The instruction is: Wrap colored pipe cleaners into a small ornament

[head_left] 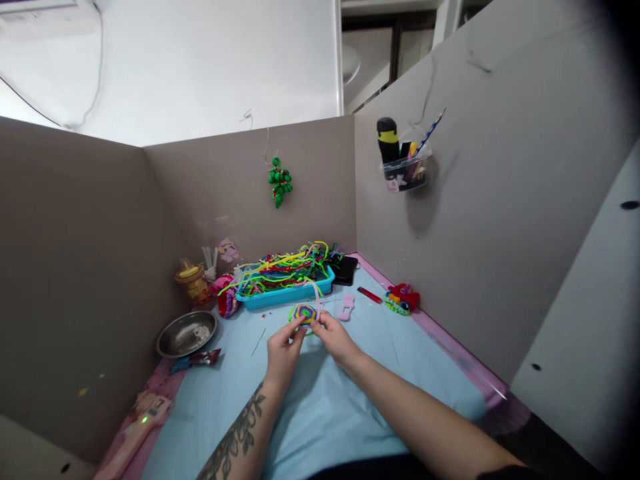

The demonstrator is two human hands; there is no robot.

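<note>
A flat round coil of multicoloured pipe cleaners (306,313), with rings of purple, yellow and green, is held up just above the blue cloth. My left hand (284,345) pinches its left and lower edge between thumb and fingers. On the opposite side, my right hand (334,335) has its fingers closed at the coil's right edge. A pale pink pipe cleaner (316,293) rises from beside the right fingertips. Behind the coil, a blue tray (285,295) is heaped with loose pipe cleaners (295,267) in several colours.
Left of the tray lie a metal bowl (173,341) and a wrapper (204,358). A pink flat piece (347,307), a red stick (369,295) and a red fuzzy ornament (404,297) lie right. Grey partitions (310,160) enclose the table; a clear cup (406,172) hangs at right.
</note>
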